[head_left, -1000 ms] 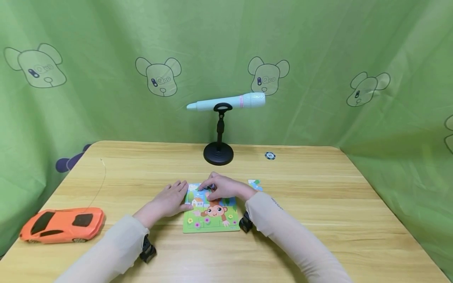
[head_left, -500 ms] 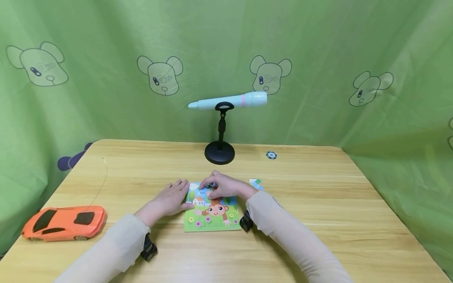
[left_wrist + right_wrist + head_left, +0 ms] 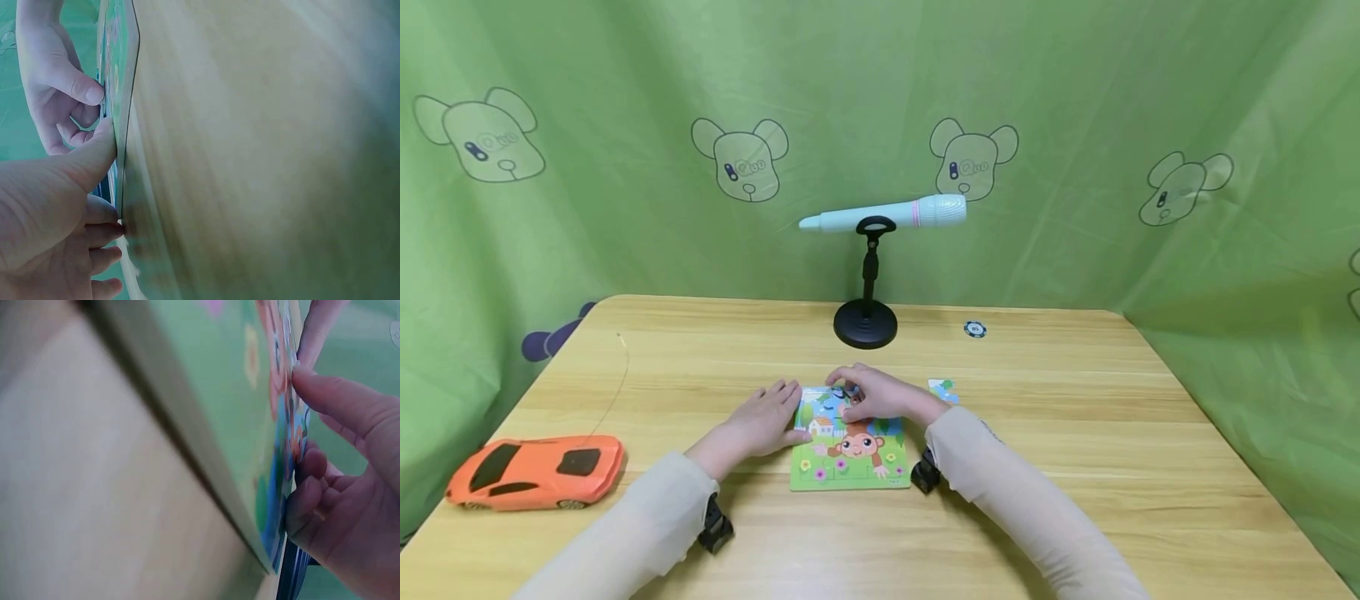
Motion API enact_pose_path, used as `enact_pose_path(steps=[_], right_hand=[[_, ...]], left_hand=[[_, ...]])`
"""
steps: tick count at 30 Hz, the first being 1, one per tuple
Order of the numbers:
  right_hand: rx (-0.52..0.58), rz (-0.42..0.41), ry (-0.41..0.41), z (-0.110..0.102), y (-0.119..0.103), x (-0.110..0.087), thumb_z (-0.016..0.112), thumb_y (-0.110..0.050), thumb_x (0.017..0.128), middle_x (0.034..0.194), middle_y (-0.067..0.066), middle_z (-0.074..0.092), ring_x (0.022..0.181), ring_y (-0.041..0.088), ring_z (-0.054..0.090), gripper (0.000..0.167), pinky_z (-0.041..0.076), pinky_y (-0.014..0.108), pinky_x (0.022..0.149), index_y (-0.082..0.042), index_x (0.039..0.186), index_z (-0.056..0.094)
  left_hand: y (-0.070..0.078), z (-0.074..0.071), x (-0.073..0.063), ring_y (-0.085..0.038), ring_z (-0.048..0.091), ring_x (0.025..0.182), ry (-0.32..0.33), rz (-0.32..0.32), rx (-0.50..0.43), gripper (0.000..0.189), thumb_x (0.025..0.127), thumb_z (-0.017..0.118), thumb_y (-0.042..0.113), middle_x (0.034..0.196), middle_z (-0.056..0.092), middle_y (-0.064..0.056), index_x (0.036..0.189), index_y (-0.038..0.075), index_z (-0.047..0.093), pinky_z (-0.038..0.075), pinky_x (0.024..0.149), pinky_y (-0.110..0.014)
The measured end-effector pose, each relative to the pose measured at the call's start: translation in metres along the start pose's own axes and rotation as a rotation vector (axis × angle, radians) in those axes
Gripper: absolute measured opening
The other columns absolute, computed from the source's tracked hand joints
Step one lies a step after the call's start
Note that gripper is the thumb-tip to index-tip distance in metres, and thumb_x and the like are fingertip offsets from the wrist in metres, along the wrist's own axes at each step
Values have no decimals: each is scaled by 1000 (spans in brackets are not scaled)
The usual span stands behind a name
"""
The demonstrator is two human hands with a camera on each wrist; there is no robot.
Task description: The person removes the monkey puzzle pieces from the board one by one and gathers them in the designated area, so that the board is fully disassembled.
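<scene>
A square jigsaw puzzle (image 3: 850,479) with a monkey, a house and flowers lies on the table in the head view. My left hand (image 3: 760,421) rests along its left edge, fingers extended and thumb on the board's border. Over the puzzle's upper part, my right hand (image 3: 880,393) has curled fingers and pinches a puzzle piece (image 3: 302,428), which stands slightly raised in the right wrist view. The hand hides part of the piece and the area beneath it. Another puzzle piece (image 3: 942,388), blue, white and green, lies right of the board, partly behind the right wrist.
An orange toy car (image 3: 538,472) stands at the left, a thin wire rising from it. Behind the puzzle, a black stand (image 3: 866,323) holds a light blue microphone (image 3: 887,215). A poker chip (image 3: 975,329) lies at the back right. Green curtains (image 3: 850,83) surround the wooden table (image 3: 1150,467).
My right hand shifts very slightly right at the puzzle's top, its fingers still curled. The left hand keeps its place at the edge. The whole head view moved a little early on.
</scene>
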State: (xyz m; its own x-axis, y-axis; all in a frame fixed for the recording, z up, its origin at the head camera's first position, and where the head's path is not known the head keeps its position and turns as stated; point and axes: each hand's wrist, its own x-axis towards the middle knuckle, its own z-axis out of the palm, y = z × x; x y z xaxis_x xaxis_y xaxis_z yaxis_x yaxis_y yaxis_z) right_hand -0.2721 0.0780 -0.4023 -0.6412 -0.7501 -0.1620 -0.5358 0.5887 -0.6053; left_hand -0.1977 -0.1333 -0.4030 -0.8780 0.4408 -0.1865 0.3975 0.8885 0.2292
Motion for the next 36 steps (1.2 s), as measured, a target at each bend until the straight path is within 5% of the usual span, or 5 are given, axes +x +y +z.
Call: enact_pose_path(steps=[6,12,21,36], right_hand=[[55,0,30,-3,7,-4,66,-13,85,98,3,48,80,16,46,35,42,27,70,-7,118,56],[317,23,38,-5,14,-7,53,-3,92,86,9,55,63,19,55,25,51,31,59,-9,116,58],[405,83,161,-13,21,-14,53,-4,92,85,7,57,73,17,53,22,50,28,65,-3,112,61],[497,213,354,-52,54,-80,57,-8,90,89,11,62,81,22,59,21,49,46,76,4,107,60]], left_hand=[[0,-1,-1,-39,18,134,0,-3,-3,76,90,53,44,146,23,-24,139,-9,29,17,107,-52],[-1,0,0,-39,18,134,-2,-5,-1,77,90,53,45,146,23,-23,139,-9,28,16,107,-52],[-1,1,1,-38,18,134,-4,-4,1,77,90,53,45,146,22,-23,140,-9,28,16,107,-52],[0,1,-1,-38,17,134,-1,-2,3,76,90,52,45,146,23,-23,140,-9,28,16,107,-51]])
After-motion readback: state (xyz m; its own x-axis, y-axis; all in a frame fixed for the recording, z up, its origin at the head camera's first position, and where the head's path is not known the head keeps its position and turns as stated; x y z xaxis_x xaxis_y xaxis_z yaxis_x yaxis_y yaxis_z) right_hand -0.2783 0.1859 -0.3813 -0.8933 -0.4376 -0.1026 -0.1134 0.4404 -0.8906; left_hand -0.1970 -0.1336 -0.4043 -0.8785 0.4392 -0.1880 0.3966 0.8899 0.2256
